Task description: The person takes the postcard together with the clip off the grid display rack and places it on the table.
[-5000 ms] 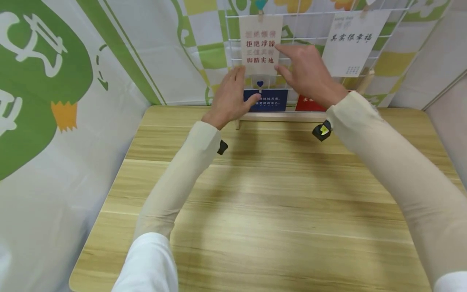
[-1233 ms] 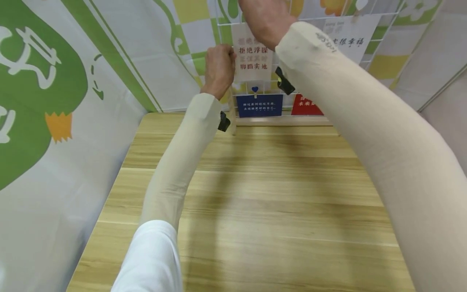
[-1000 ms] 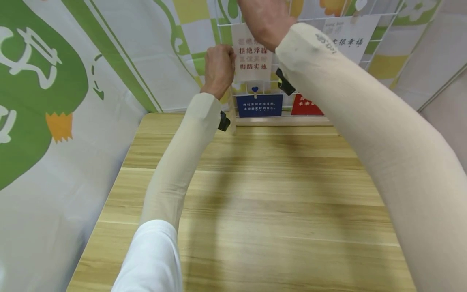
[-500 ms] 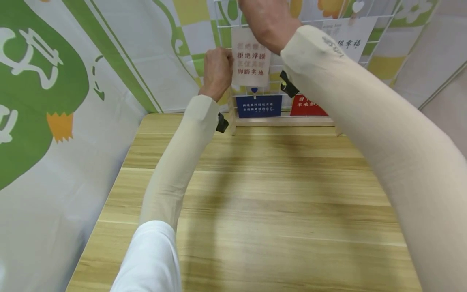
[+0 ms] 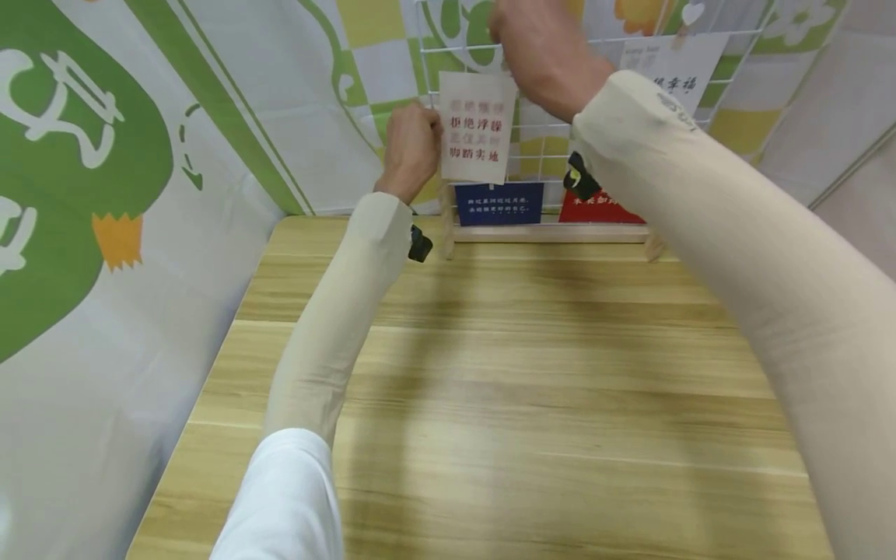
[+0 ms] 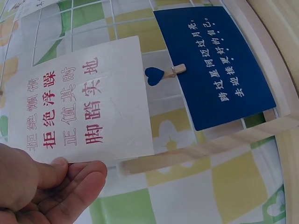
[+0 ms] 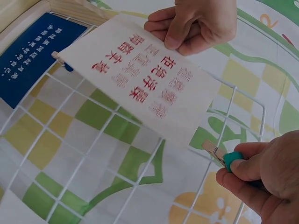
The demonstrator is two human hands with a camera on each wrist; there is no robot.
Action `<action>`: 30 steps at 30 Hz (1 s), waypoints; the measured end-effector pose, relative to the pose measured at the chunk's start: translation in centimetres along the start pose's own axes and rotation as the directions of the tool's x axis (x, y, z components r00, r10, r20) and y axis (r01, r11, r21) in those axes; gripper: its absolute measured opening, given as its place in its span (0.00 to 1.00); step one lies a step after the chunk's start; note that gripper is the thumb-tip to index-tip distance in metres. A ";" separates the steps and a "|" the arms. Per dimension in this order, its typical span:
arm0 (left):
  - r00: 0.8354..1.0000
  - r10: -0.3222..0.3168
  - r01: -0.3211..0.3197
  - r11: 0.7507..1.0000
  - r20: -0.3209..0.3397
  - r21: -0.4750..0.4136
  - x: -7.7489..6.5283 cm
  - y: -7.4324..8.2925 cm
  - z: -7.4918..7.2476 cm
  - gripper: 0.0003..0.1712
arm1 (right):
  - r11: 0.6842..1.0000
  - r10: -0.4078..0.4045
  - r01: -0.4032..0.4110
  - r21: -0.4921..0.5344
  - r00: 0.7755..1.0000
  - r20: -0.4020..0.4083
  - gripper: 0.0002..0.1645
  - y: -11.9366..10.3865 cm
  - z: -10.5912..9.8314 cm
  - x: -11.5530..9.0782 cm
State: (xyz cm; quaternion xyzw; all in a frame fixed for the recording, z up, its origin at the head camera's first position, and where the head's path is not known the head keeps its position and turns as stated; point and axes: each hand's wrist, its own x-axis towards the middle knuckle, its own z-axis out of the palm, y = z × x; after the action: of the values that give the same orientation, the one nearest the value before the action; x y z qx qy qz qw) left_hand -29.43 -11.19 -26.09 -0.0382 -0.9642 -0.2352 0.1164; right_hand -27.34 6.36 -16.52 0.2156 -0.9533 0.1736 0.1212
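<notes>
My left hand [image 5: 409, 148] pinches the side edge of a white card [image 5: 477, 128] with red printed characters, thumb in front. The card hangs tilted in front of a white wire grid [image 5: 553, 148], its top apart from the wires. My right hand [image 5: 549, 58] is up and to the right of it. In the right wrist view that hand's thumb and finger pinch a small wooden clothespin [image 7: 215, 151] with a teal decoration, which is off the card. A blue card [image 5: 498, 204] hangs below, held by a clothespin with a blue heart [image 6: 154, 76].
A red card [image 5: 600, 208] and a white card with black characters [image 5: 700, 66] hang at the grid's right. A wooden stand [image 5: 549, 232] carries the grid at the back of the wooden table [image 5: 490, 389]. Printed cloth walls [image 5: 231, 93] stand behind and at the sides.
Both hands were open beside the hanging card 5 seconds ago. Later my left hand held its edge and my right reached its top. Now the card has come off, lower; my right hand moved right.
</notes>
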 end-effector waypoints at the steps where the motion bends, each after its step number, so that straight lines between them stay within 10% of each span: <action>1: 1.000 -0.015 0.015 1.000 0.016 -0.002 -0.1 -0.1 0.0 0.16 | 1.000 -0.004 0.004 0.001 1.000 0.001 0.23 0.2 0.0 -0.1; 7: 0.989 -0.097 0.101 0.994 0.115 -0.033 -0.8 -0.9 -0.1 0.16 | 1.000 -0.009 0.009 0.003 1.000 0.006 0.22 1.5 0.3 -0.7; 30: 0.969 -0.066 0.065 0.998 0.236 0.011 -2.4 -5.6 0.8 0.15 | 0.997 0.021 -0.030 0.069 0.993 0.119 0.18 8.4 1.6 -5.0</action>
State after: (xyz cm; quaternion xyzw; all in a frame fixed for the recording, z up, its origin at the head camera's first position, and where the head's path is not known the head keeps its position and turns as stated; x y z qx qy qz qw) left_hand -27.99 -15.85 -29.90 -0.0338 -0.9723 -0.2312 -0.0071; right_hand -26.98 14.66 -21.87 0.2175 -0.9547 0.1957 0.0547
